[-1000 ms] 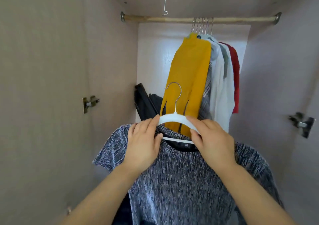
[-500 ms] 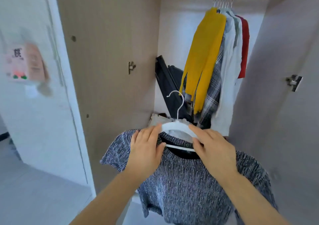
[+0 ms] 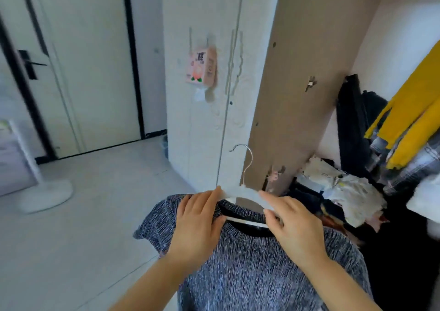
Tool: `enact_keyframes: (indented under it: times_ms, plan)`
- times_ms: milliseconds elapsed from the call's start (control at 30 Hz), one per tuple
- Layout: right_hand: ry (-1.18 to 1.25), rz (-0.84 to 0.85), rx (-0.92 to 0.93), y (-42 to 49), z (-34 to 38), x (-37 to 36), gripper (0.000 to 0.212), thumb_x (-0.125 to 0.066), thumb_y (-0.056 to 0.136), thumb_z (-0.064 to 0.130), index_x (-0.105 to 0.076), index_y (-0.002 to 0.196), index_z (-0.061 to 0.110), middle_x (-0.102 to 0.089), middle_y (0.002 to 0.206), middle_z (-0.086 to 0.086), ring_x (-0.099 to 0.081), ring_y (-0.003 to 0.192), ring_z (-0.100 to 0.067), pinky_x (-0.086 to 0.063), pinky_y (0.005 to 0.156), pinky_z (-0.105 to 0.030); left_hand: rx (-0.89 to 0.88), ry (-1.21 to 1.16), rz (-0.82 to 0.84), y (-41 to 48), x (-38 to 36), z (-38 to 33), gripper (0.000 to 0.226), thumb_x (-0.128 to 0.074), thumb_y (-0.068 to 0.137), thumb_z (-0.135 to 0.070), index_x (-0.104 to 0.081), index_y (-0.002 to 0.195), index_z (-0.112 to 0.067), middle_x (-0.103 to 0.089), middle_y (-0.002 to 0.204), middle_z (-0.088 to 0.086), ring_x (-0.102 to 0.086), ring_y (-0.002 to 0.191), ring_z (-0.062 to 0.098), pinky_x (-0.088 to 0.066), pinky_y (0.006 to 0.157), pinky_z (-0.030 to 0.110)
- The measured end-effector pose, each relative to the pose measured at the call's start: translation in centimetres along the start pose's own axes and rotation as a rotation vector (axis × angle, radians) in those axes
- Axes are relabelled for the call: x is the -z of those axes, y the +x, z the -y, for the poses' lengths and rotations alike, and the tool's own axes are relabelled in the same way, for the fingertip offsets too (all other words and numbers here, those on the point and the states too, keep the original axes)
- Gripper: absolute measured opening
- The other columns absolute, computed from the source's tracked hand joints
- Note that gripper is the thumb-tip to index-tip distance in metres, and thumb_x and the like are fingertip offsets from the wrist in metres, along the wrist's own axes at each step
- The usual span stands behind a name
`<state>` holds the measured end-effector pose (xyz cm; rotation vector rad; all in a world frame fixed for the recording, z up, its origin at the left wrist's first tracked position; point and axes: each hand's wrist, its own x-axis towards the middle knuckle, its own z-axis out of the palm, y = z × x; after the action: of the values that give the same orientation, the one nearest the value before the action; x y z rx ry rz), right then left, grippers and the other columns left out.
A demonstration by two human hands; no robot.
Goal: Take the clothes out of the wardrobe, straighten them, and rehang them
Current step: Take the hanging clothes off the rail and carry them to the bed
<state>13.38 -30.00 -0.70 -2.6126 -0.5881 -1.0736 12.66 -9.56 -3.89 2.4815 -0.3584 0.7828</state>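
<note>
Left hand (image 3: 197, 222): fingers curled over the left shoulder of the hanger (image 3: 247, 194), pinning the grey knit top (image 3: 262, 275) so it cannot slip.
Right hand (image 3: 295, 227): fingers and thumb pinching the hanger's right arm, likely to level it.
Wardrobe (image 3: 304, 72): off to the right, top held in the air outside its open front edge — probably for straightening.

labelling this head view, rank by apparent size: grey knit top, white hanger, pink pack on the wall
1. grey knit top
2. white hanger
3. pink pack
Hanger sits nearer the camera, so 2 versus 3 is unsure.
</note>
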Motion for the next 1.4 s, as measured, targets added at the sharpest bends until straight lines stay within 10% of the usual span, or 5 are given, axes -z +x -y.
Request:
enact_keyframes:
  times_ms: [367, 767, 1400]
  plan:
    - [0.585, 0.089, 0.562, -0.8, 21.9, -6.3, 0.047, -0.083, 0.064, 0.007, -0.070, 0.108, 0.017, -0.062, 0.069, 0.005, -0.058, 0.057, -0.013, -0.045, 0.034, -0.025, 0.644, 0.387, -0.185, -20.4, 16.0, 6.6, 0.055, -0.041, 0.094, -0.042, -0.024, 0.144, -0.028, -0.037, 0.140, -0.013, -0.025, 0.132, 0.009, -0.004, 0.115, 0.033]
    - [1.141, 0.242, 1.026, -8.3, 55.3, -6.9, 0.061, -0.080, 0.067, 0.007, -0.051, 0.117, 0.028, -0.061, 0.072, 0.008, -0.052, 0.063, -0.005, -0.040, 0.044, -0.017, 1.138, 0.732, -0.511, -43.7, 34.1, 9.6, 0.052, -0.048, 0.088, -0.037, -0.042, 0.137, -0.021, -0.053, 0.129, -0.005, -0.045, 0.121, 0.020, -0.026, 0.110, 0.045]
    - [1.299, 0.792, 1.545, -20.1, 91.8, -10.6, 0.040, -0.073, 0.079, 0.013, -0.063, 0.116, 0.023, -0.060, 0.077, 0.007, -0.053, 0.060, -0.008, -0.042, 0.046, -0.017, 1.765, 0.816, -0.618, -66.1, 46.2, 19.0, 0.053, -0.036, 0.095, -0.041, -0.023, 0.145, -0.029, -0.035, 0.141, -0.014, -0.025, 0.132, 0.009, 0.001, 0.111, 0.029]
